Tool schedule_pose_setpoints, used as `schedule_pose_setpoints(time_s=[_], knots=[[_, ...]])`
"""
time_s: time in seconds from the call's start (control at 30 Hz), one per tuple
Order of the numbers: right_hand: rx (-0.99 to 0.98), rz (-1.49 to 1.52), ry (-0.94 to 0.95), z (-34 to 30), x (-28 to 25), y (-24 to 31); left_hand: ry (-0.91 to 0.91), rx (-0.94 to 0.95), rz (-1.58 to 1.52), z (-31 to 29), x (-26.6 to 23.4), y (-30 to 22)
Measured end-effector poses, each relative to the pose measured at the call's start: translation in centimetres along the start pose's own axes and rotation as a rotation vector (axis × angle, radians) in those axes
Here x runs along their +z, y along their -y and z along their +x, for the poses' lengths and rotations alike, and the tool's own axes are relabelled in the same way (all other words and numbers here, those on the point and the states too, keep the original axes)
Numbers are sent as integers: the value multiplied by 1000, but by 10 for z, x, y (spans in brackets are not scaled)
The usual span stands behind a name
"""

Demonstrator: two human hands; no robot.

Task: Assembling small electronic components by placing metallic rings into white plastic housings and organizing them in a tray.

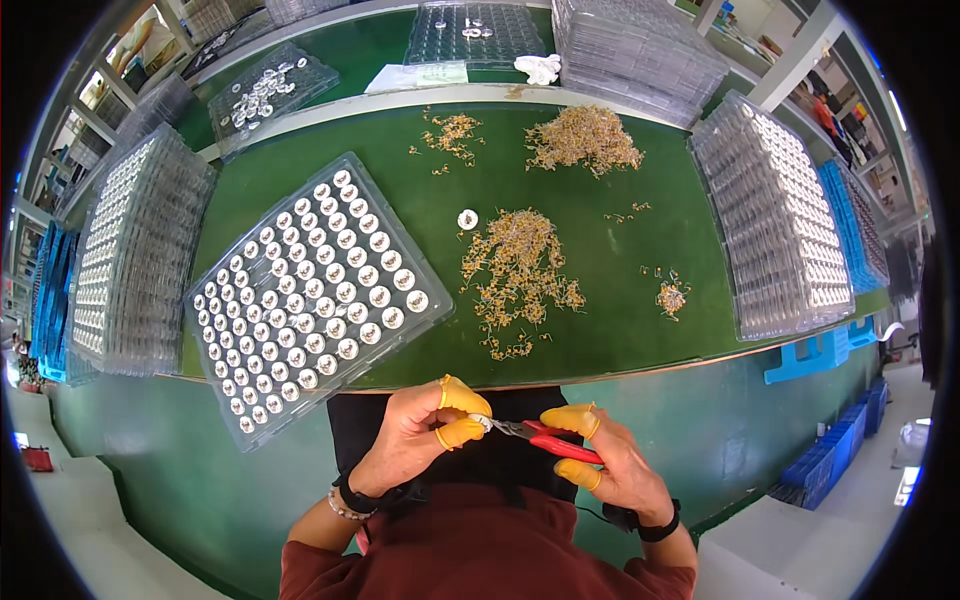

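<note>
My left hand [420,435], with yellow finger cots on thumb and forefinger, pinches a small white round part [482,422] just below the table's front edge. My right hand [610,460], also in yellow finger cots, grips red-handled pliers [545,436] whose jaws meet that part. On the green table lies a clear plastic tray [232,400] filled with several white round parts in rows. A heap of small yellow-brown components [515,270] lies in the middle, with one loose white round part [467,218] beside it.
Stacks of clear trays stand at the left [130,260] and right [775,230], with more at the back [640,50]. Another component heap [583,138] and smaller scatters lie farther back. Blue crates [830,455] sit on the floor at right.
</note>
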State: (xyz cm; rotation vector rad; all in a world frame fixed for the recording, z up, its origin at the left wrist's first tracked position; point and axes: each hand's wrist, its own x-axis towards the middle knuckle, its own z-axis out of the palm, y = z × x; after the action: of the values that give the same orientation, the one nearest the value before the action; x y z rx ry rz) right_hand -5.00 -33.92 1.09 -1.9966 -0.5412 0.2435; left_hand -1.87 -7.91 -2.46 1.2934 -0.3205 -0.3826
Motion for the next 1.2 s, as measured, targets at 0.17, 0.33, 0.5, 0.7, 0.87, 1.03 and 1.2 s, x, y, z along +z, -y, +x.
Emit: schedule_pose_setpoints(time_s=[0.17, 0.33, 0.5, 0.7, 0.87, 1.03, 1.2], knots=[[-21, -32, 4, 0, -1, -2, -17, 143, 254, 3, -1, 2], [1, -36, 38, -1, -1, -2, 1, 226, 428, 6, 1, -1], [-6, -31, 43, -1, -1, -4, 24, 244, 457, 8, 0, -2], [42, 12, 75, -2, 0, -8, 37, 252, 480, 8, -3, 0], [-26, -26, 44, 0, 0, -8, 29, 250, 452, 9, -1, -2], [-69, -138, 28, 1, -2, -5, 31, 248, 480, 8, -2, 0], [-110, -181, 23, 3, -3, -5, 35, 250, 493, 9, -1, -1]])
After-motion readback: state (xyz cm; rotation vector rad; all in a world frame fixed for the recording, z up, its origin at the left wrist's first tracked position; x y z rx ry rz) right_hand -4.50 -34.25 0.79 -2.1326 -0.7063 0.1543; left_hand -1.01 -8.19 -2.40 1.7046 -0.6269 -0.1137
